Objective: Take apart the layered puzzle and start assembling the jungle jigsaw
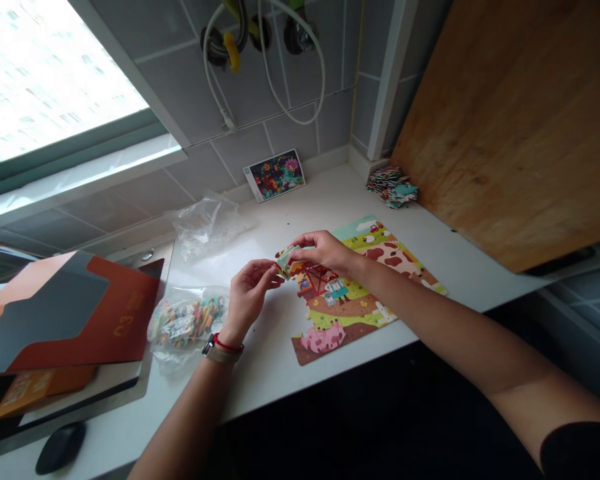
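Most of the farm puzzle (350, 300) seems joined, ragged side nearest our left hand (250, 291) unfilled, that and our right hand (324, 251) pinching loose pieces (285, 265).

This looks like a home kitchen: a white worktop (270, 363) runs beneath a grey tiled wall (165, 77) and a window (55, 73). Pipe fittings (217, 50) with a yellow part (234, 55) stick out from that wall.

On the white table (273, 357) lie 1 unfinished puzzle (357, 305), 1 pile of pieces (393, 188), 1 crumpled bag (205, 225), 1 piece-filled bag (190, 319) and 1 black object (60, 448); 1 picture card (276, 175) leans behind.
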A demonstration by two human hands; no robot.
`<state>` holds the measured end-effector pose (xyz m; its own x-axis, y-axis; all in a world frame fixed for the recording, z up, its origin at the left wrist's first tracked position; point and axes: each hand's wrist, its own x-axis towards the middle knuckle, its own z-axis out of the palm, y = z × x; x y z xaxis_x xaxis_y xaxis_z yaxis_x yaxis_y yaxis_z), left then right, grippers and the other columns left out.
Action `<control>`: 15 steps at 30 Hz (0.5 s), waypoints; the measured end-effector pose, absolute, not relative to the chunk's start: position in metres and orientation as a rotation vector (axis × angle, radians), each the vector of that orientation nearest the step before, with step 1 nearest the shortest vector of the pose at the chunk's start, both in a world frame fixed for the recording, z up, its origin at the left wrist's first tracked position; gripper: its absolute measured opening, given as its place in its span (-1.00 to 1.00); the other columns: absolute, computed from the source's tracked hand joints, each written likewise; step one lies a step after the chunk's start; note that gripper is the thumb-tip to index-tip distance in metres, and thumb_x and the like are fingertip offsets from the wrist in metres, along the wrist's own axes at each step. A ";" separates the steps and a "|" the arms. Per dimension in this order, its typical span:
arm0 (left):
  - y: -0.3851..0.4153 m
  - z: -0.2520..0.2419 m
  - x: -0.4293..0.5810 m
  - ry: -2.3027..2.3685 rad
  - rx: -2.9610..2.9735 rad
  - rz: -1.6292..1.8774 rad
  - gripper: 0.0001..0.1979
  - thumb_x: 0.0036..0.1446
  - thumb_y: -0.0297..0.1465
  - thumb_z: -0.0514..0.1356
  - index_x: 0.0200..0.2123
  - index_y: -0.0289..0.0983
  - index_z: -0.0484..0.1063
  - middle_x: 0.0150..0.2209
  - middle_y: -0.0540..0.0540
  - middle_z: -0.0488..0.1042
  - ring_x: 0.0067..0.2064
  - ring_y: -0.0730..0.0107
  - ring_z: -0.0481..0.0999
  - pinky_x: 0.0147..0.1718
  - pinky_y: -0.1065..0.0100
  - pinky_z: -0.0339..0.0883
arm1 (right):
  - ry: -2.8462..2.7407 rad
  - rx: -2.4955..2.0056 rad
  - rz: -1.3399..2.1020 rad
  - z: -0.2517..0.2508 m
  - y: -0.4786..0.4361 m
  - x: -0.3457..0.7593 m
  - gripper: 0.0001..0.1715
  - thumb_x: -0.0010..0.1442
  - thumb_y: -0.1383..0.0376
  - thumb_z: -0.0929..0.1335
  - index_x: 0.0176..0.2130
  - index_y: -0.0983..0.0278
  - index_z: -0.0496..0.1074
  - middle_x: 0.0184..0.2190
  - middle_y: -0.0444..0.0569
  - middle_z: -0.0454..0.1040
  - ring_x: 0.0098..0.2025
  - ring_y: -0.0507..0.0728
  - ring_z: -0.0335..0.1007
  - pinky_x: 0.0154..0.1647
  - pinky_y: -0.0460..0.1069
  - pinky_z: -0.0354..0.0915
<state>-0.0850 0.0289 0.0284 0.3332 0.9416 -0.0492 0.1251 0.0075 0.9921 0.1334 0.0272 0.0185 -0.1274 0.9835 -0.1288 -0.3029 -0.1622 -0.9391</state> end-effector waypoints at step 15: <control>0.019 0.000 -0.061 1.228 2.364 0.483 -0.62 0.30 -0.15 0.25 0.10 -0.17 0.45 0.40 -0.31 0.23 0.49 -0.25 0.01 0.33 -0.25 0.03 | -0.680 -0.996 1.406 0.025 0.037 0.148 -0.63 0.06 0.34 0.60 -0.13 0.25 0.55 -0.22 -0.02 0.64 -0.32 0.09 0.62 -0.23 0.03 0.61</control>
<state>-0.0609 0.0192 0.0004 0.5471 0.8304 0.1059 0.6803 -0.5148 0.5217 0.1476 0.0373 0.0253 0.0915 0.9814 -0.1689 -0.4773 -0.1056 -0.8724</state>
